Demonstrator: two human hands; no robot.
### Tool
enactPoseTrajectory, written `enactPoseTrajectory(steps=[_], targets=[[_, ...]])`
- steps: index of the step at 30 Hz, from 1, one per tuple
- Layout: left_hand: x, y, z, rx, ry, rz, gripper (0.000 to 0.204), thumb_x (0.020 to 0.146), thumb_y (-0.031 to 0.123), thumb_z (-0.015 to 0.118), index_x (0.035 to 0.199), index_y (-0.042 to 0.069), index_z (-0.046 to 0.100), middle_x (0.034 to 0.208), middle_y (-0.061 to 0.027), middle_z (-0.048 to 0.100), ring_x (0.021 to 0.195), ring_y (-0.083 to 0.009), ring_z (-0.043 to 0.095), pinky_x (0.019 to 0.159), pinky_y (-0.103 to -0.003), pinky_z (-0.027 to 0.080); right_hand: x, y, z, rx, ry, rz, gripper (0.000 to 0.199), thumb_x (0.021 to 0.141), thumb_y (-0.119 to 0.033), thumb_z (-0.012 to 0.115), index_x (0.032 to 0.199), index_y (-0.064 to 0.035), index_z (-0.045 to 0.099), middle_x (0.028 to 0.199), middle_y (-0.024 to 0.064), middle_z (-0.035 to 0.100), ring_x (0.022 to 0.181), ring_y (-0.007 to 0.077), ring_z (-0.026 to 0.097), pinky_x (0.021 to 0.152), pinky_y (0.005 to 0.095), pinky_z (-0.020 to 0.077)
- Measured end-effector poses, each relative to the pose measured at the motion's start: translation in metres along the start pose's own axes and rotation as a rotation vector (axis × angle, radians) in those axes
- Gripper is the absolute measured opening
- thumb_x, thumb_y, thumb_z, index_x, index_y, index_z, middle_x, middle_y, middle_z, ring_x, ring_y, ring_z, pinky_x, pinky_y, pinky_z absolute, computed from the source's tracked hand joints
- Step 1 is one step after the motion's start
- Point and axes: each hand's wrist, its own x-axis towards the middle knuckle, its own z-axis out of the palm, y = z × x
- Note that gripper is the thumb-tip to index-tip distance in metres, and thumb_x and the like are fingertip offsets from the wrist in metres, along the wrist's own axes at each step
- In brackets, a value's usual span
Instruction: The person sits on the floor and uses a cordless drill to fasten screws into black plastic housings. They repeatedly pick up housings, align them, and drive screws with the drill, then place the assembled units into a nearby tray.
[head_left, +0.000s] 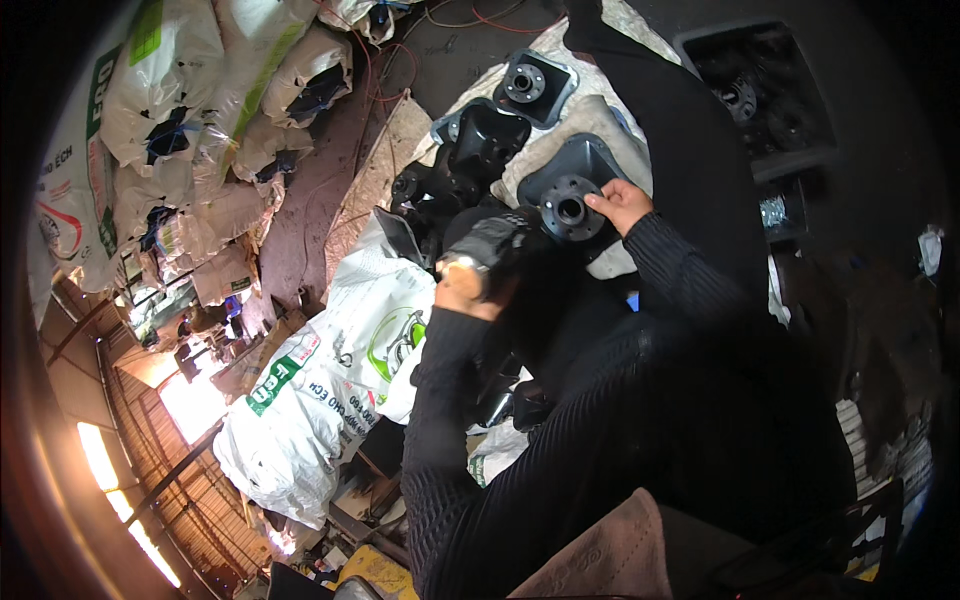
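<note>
My right hand (622,206) pinches the edge of a round dark metal flange (572,208), which has a bore in its middle and a ring of small holes. Behind the flange is a black square-cornered plate (568,165). To the left, my left hand (466,288) is closed around a dark, rounded object (487,238); motion blurs it, and I cannot make out its kind. Just beyond lie several black metal parts, among them a flanged hub on a square base (525,83) and a black housing (488,138).
White printed sacks (165,95) are piled at the far left. Another white sack (335,350) lies left of my left forearm. A dark crate (760,95) holding metal parts stands at the far right. Red hoses (385,75) run over the floor. My black-clothed legs flank the work.
</note>
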Motion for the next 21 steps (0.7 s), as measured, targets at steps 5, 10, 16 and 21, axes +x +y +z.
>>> enactPoseTrajectory(steps=[5,10,16,21], targets=[[-0.051,0.001,-0.011,0.342,0.169,0.633,0.033,0.061,0.015,0.073,0.093,0.011,0.068,0.093,-0.0088,0.065,0.087,-0.0227,0.063,0.078,-0.035,0.049,-0.009,-0.018,-0.008,0.143,-0.003,0.108,0.032,0.077,-0.027,0.070,0.096,-0.0033,0.060,0.081,0.0030,0.059,0.071,0.0125,0.055,0.066,0.0293,0.0474],[-0.098,0.025,0.016,-0.658,-0.117,0.231,0.047,0.080,0.002,0.055,0.125,0.005,0.044,0.116,-0.0076,0.053,0.100,-0.0172,0.057,0.087,-0.028,0.047,-0.073,-0.055,-0.040,0.911,-0.317,0.302,0.033,0.090,-0.018,0.051,0.115,0.0027,0.051,0.098,0.0082,0.061,0.091,0.0204,0.059,0.081,0.0383,0.0503],[-0.111,0.015,0.040,-0.896,-0.272,0.035,0.045,0.085,0.001,0.048,0.129,0.002,0.040,0.119,-0.0069,0.050,0.099,-0.0130,0.056,0.086,-0.025,0.048,-0.106,-0.075,-0.033,1.026,-0.405,0.320,0.036,0.087,-0.002,0.041,0.123,0.0039,0.044,0.114,0.0150,0.055,0.114,0.0294,0.050,0.099,0.0459,0.0391],[-0.110,0.012,0.042,-1.018,-0.255,-0.003,0.047,0.084,-0.003,0.047,0.129,0.002,0.040,0.120,-0.0069,0.050,0.099,-0.0133,0.056,0.086,-0.025,0.048,-0.112,-0.073,-0.019,1.061,-0.432,0.243,0.041,0.083,0.010,0.036,0.123,0.0029,0.043,0.120,0.0149,0.050,0.122,0.0306,0.042,0.103,0.0468,0.0338]])
